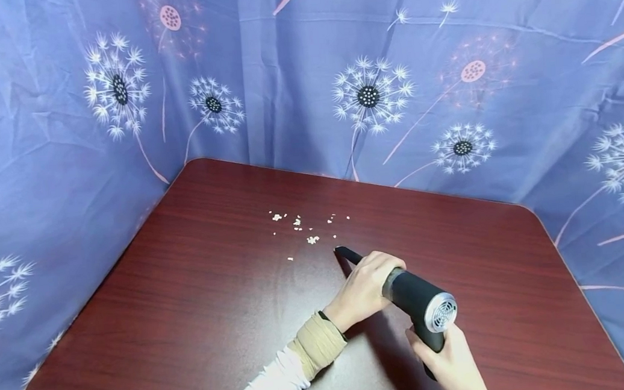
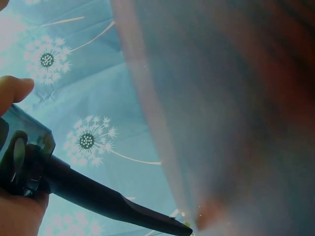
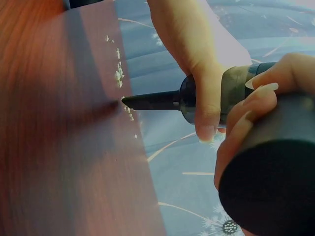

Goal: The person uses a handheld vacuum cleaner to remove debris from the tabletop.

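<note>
A black handheld vacuum cleaner [image 1: 415,291] with a silver vented end cap is held above the table, tilted down and forward. My left hand [image 1: 366,285] grips its front barrel from above. Lower down, my right hand [image 1: 451,359] holds the handle, fingers wrapped around it in the right wrist view. The slim crevice nozzle [image 2: 113,201] points down at the tabletop, its tip beside scattered pale crumbs [image 1: 313,239]. Whether the tip touches the surface I cannot tell. Several more crumbs [image 3: 119,74] lie in small clusters left of and beyond the tip.
The dark red wood-grain table [image 1: 190,312] has rounded corners. Blue curtains [image 1: 305,99] with dandelion prints hang close behind it and along its sides. Light glares off the tabletop near the left forearm.
</note>
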Demonstrator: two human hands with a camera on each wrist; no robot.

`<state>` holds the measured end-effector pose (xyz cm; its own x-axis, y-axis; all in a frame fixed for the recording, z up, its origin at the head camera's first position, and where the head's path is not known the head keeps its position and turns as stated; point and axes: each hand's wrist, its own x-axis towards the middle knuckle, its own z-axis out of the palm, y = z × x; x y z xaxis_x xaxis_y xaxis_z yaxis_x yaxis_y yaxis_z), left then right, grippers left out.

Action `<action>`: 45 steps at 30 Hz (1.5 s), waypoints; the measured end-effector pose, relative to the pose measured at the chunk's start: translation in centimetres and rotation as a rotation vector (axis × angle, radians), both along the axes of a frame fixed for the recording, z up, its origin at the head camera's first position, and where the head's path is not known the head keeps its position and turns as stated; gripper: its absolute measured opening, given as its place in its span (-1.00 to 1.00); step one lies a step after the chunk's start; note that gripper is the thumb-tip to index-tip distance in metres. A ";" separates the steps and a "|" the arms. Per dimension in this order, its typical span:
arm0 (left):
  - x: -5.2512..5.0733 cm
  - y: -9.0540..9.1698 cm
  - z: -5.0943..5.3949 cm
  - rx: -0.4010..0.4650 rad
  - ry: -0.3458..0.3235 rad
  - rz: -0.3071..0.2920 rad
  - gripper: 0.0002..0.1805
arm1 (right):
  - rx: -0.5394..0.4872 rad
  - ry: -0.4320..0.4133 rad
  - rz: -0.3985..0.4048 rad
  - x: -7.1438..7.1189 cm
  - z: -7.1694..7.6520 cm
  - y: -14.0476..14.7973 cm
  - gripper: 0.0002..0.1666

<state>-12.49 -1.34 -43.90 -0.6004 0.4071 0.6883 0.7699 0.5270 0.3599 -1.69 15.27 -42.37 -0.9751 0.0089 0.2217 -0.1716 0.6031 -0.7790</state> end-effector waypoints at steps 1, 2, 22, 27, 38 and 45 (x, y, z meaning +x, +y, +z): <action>0.0 0.0 0.0 -0.002 -0.004 -0.003 -0.58 | 0.003 0.004 0.000 0.0 0.0 0.0 -0.71; 0.0 0.0 -0.1 -0.005 -0.007 -0.005 -0.58 | 0.008 0.009 -0.002 0.0 0.0 0.0 -0.71; 0.6 -0.1 0.9 -0.097 -0.013 0.040 -0.52 | -0.103 -0.057 0.037 0.1 0.2 0.2 -0.69; 0.7 -0.2 1.3 -0.132 -0.038 0.086 -0.49 | -0.143 -0.079 0.091 -0.2 0.3 0.2 -0.71; 1.3 -2.4 3.3 -0.271 -0.141 0.161 -0.53 | -0.428 -0.229 0.368 -1.4 0.6 -0.4 -0.77; 0.7 -4.4 3.4 -0.303 -0.273 0.169 -0.51 | -0.493 -0.297 0.315 -2.3 0.5 -2.9 -0.74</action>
